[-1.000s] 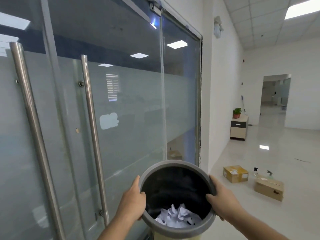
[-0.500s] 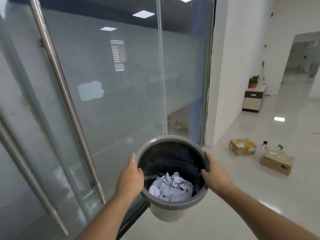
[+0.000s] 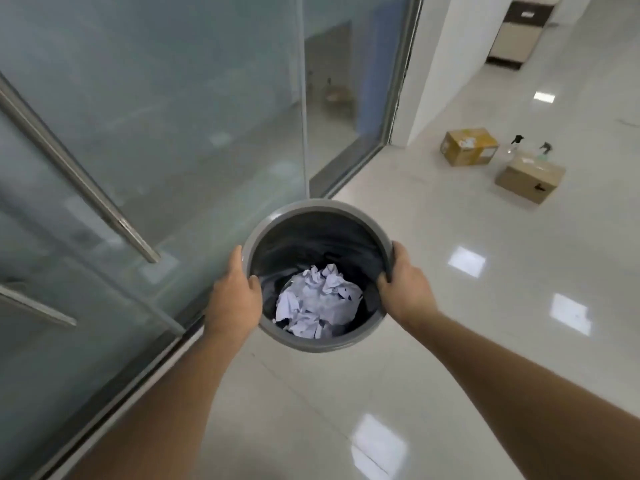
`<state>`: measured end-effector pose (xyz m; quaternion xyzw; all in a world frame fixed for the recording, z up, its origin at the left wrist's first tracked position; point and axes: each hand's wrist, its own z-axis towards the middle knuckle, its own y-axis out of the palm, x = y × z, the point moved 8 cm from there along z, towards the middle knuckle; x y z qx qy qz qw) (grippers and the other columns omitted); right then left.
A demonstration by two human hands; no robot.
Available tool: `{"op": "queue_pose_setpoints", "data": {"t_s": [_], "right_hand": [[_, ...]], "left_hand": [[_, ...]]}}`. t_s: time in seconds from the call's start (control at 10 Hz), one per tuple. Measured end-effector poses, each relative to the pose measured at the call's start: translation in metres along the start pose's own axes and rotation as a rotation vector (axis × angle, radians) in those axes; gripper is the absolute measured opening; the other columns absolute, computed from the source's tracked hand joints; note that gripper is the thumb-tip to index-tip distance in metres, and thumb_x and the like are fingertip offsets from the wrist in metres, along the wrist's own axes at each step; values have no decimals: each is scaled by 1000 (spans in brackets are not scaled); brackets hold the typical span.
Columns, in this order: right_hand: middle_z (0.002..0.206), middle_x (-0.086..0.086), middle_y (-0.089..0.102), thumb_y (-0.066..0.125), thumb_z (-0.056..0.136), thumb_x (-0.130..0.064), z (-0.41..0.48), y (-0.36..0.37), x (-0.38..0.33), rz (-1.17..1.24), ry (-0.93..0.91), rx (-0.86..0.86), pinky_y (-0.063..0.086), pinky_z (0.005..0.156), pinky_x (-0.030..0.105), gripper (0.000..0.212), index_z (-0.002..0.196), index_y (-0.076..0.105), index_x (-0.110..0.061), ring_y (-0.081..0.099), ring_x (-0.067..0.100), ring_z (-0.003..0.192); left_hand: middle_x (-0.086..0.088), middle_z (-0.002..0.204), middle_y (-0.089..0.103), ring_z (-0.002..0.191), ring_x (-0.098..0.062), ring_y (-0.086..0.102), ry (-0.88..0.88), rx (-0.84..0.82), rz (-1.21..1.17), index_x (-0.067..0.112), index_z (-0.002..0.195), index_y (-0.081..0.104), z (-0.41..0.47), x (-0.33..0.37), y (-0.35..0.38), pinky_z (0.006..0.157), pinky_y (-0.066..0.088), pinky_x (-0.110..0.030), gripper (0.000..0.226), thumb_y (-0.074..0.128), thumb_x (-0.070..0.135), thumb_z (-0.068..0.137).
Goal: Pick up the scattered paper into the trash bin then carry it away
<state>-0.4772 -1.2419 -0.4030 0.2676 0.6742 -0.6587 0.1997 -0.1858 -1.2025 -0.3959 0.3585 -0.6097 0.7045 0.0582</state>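
Note:
A round grey trash bin with a dark liner hangs in front of me above the glossy floor. Crumpled white paper lies in a heap at its bottom. My left hand grips the bin's left rim, thumb hooked inside. On the opposite side, my right hand grips the right rim with its fingers curled over the edge. Both forearms reach in from the lower corners of the view.
A frosted glass door with a steel bar handle stands close on the left. Two cardboard boxes and two spray bottles sit on the white tiled floor at the right. A low cabinet stands by the far wall.
The view has tilted down toward the floor. The bin, held in both hands, now sits lower and farther out from me, beside the glass door's bottom edge.

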Motion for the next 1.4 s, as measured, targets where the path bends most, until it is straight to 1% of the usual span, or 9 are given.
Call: {"op": "queue_pose_setpoints", "data": {"t_s": [0.2,0.4,0.7,0.8,1.0,1.1,1.2,1.3,1.4], "right_hand": [[98,23,68,44,90,-15,-17,167,127,-23,76,-84,51,69,42,46,134,31,-20,63,43,83],[92,18,66,42,92,-16,-34,339,268,-61,143,-156,48,65,39,45,135,31,-22,53,34,70],[84,14,64,40,92,-15,-22,482,378,-41,171,-151,52,63,42,43,133,31,-23,57,37,71],[81,11,60,41,91,-15,-20,497,392,-46,164,-151,47,61,39,46,135,29,-23,52,34,67],[83,13,63,40,90,-14,-22,506,399,-40,167,-150,51,65,44,46,134,30,-23,58,39,73],[82,10,62,40,90,-16,-17,506,397,-47,167,-158,52,66,44,47,135,28,-24,60,38,75],[107,13,62,42,95,-33,-22,500,390,-112,195,-203,52,74,44,56,144,18,-23,62,36,93],[128,14,50,44,95,-41,-27,471,373,-146,274,-235,47,87,45,63,147,17,-19,52,33,115],[134,13,46,46,94,-41,-47,421,343,-168,307,-242,44,96,42,60,144,27,-14,47,30,122]], "left_hand": [[-27,105,66,91,-46,62,33,-74,-14,23,142,27,-22,-129,164,70,46,-44,54,47,12,93],[-24,95,68,68,-33,56,-24,-167,5,23,138,27,-54,-268,340,60,45,-38,49,46,12,94],[-24,93,66,82,-44,62,-39,-189,-20,24,141,25,-46,-370,487,70,53,-51,51,44,14,94],[-22,92,67,81,-42,61,-40,-192,-39,23,142,24,-46,-383,506,71,53,-50,53,44,14,94],[-19,94,69,75,-34,58,-44,-181,-63,25,143,23,-48,-391,521,68,50,-43,53,44,15,95],[-20,104,68,86,-39,62,-70,-200,-79,26,145,20,-46,-394,522,74,51,-44,55,45,24,96],[-23,119,64,103,-42,63,-103,-280,-41,21,148,12,-52,-393,510,85,52,-46,65,45,38,95],[-24,126,61,110,-42,61,-216,-307,36,19,148,13,-51,-392,465,89,49,-48,67,43,44,94],[-24,129,59,112,-41,59,-280,-297,121,13,146,23,-62,-382,395,91,47,-48,62,47,37,94]]}}
